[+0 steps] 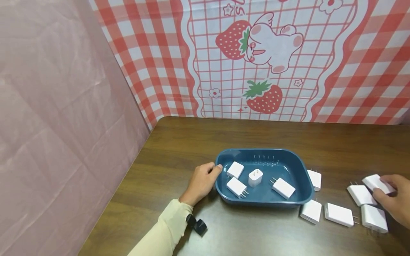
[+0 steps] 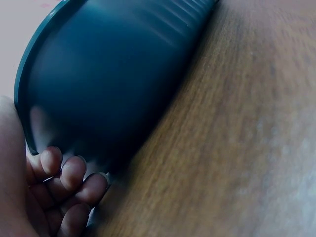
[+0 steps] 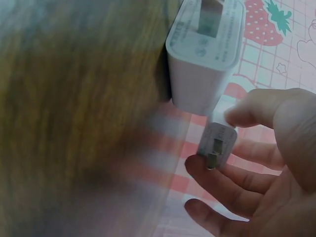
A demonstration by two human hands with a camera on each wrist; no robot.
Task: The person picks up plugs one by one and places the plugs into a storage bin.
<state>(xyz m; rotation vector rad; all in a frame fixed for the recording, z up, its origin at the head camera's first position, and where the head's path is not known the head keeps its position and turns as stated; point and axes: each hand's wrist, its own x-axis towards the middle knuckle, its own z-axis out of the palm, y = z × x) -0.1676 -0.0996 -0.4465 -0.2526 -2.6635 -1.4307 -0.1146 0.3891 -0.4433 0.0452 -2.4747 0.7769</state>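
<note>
A dark blue plastic basin point(image 1: 266, 203) stands on the table with several white plug chargers inside, one of them upright point(image 1: 255, 177). My left hand point(image 1: 202, 182) holds the basin's left end, thumb over the rim. In the left wrist view its fingertips point(image 2: 73, 170) curl against the outer wall point(image 2: 108, 74). At the far right my right hand point(image 1: 397, 197) pinches a white plug charger point(image 1: 374, 182) between thumb and fingers. In the right wrist view that charger's prongs point(image 3: 215, 150) show, and a larger-looking charger point(image 3: 200, 81) stands close by.
More white chargers lie right of the basin: one by its right wall point(image 1: 315, 180), one near its front corner point(image 1: 311, 212), another lying flat point(image 1: 339, 214), and two beside my right hand point(image 1: 362, 195). A checked strawberry cloth point(image 1: 169, 71) hangs behind the wooden table point(image 1: 153, 163).
</note>
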